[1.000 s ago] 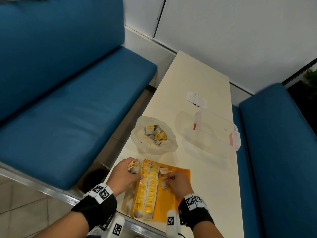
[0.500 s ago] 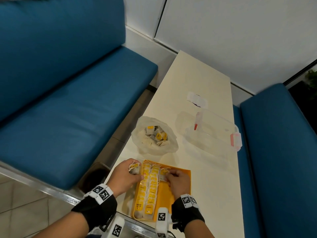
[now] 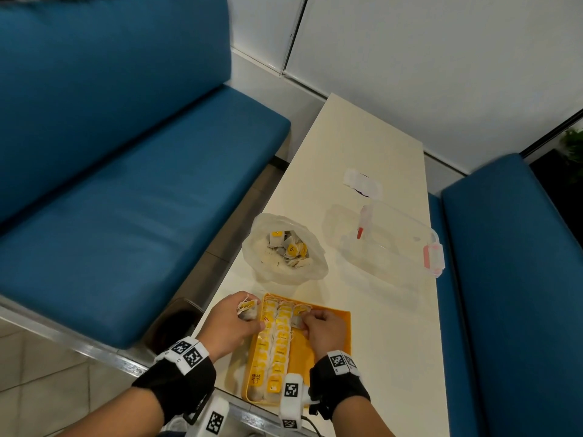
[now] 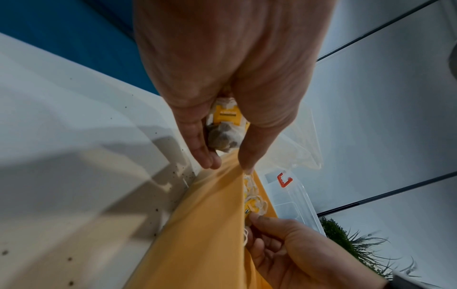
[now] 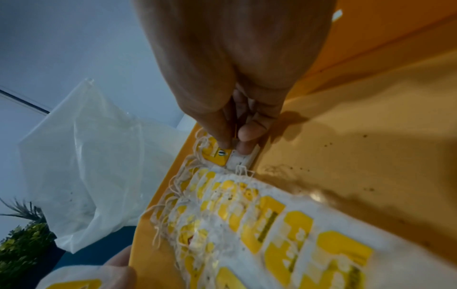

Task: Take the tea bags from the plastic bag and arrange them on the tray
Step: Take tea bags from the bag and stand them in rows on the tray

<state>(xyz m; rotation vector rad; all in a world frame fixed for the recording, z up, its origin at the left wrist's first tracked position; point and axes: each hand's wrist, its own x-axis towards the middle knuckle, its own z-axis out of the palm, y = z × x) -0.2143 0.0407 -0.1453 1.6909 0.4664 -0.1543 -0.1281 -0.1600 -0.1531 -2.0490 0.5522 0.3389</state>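
Tea bags: two full rows [image 3: 273, 340] lie on the left part of the yellow tray [image 3: 339, 335], running near to far; a third row is only begun at the tray's far end.
Right hand: the right hand [image 3: 321, 329] is over the tray's far middle, thumb and fingertips [image 5: 223, 143] pinched on one tea bag [image 5: 231, 155] with a yellow tag, pressing it down at the head of the third row, just right of the second row.
Left hand: the left hand [image 3: 232, 321] rests at the tray's left far edge, fingers curled round a small bunch of spare tea bags [image 4: 226, 133].
Key relation: the free strip of tray lies right of the filled rows, directly under and nearer than the right hand, so I judge that hand is the one to fill it, long axis near to far.
Plastic bag: the plastic bag [image 3: 284, 247] sits open on the tabletop [image 3: 378, 326] just beyond the tray, more tea bags inside.
Farther: a clear box [image 3: 397, 238] stands to the bag's right.
Hard to tell: how many bags the left hand holds; the tray's near end is partly hidden by the wrist gear.
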